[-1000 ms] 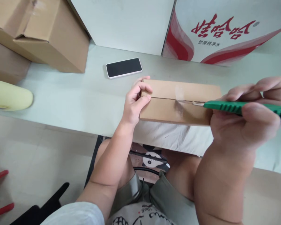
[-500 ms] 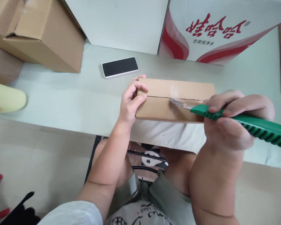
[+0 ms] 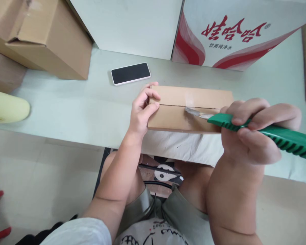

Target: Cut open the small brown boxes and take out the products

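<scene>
A small brown cardboard box (image 3: 173, 117) lies on the table near its front edge, with a seam along its top and a patch of clear tape (image 3: 189, 99) across the seam. Its left end is gripped by my left hand (image 3: 142, 110), thumb on the near flap and fingers over the far one. My right hand (image 3: 257, 131) is closed around a green box cutter (image 3: 285, 136). The cutter's blade (image 3: 193, 112) points left, and its tip is at the seam just below the tape.
Behind the box a white phone with a dark screen (image 3: 131, 73) lies on the pale tablecloth (image 3: 79, 109). Large white cartons with red print (image 3: 232, 37) stand at the back. Brown cartons (image 3: 63, 41) and a yellow-green cylinder (image 3: 9, 106) are on the left.
My right-hand fingers have shifted slightly to the right along the cutter, and its handle has tilted up a little. The blade tip stays at the seam. The left hand and box look unchanged.
</scene>
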`<state>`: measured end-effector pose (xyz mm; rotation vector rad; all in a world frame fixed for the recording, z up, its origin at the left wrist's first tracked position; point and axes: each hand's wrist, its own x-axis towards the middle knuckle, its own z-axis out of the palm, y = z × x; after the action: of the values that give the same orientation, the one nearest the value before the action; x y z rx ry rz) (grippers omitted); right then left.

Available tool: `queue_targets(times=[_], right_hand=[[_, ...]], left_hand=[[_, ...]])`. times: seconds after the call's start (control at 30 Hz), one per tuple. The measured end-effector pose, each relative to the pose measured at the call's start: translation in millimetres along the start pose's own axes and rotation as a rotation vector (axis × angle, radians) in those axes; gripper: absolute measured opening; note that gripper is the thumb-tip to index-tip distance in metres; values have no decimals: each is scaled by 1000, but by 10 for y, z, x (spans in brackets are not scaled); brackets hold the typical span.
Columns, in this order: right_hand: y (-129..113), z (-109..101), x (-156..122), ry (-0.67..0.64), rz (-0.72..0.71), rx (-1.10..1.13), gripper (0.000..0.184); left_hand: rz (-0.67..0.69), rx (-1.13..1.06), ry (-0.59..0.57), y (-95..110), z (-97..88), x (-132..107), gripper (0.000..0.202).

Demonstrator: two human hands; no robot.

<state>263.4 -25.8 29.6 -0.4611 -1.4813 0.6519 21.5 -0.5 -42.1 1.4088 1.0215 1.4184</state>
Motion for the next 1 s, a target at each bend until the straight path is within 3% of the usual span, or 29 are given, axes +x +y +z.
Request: queue_targets(times=[0.17,0.33,0.47,1.0], right_hand=[[0,10,-1,21,-1,20,44],[-32,71,-26,134,55,-15,26],[-80,92,-43,184,86,-42,23],[-116,75,-60,117,30,-72,17]], left_hand=[[33,8,3,14,4,-7,24],[36,0,5,30,-2,-13,29],[14,20,1,31,-4,-16,30],[24,-72,4,-2,-10,-10,35]])
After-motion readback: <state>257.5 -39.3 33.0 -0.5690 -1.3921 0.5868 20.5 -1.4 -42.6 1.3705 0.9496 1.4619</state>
